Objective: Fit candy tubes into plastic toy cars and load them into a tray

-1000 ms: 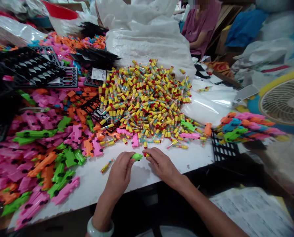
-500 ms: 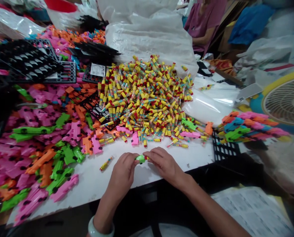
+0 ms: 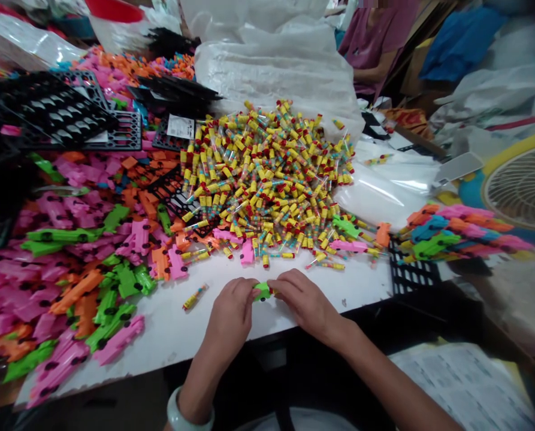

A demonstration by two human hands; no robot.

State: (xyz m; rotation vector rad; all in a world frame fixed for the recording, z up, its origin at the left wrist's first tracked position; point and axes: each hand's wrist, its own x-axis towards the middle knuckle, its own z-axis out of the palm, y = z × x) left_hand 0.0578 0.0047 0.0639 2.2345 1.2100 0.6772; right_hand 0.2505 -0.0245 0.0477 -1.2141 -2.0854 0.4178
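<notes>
Over the front of the white table [image 3: 159, 317], my left hand [image 3: 231, 308] pinches a small green toy car [image 3: 262, 291] by its left end. My right hand [image 3: 310, 305] has its fingers closed at the car's other end, on a small yellow tube with a red cap [image 3: 273, 291]; most of that tube is hidden by the fingers. Just beyond my hands lies a big heap of similar yellow-labelled tubes [image 3: 267, 179] with coloured contents. One loose tube [image 3: 195, 297] lies left of my left hand. A pink toy car [image 3: 247, 252] rests at the heap's near edge.
Pink, orange and green toy cars [image 3: 114, 281] cover the table's left side, with black plastic trays [image 3: 51, 114] behind. At right are a bundle of toy cars [image 3: 447, 230], a black grid tray [image 3: 413, 272] and a fan [image 3: 523, 185]. Another person [image 3: 375, 48] is at the back.
More of the green car's body shows between my fingers, and less of the red-capped tube. My left hand has shifted slightly right, closer to my right hand.
</notes>
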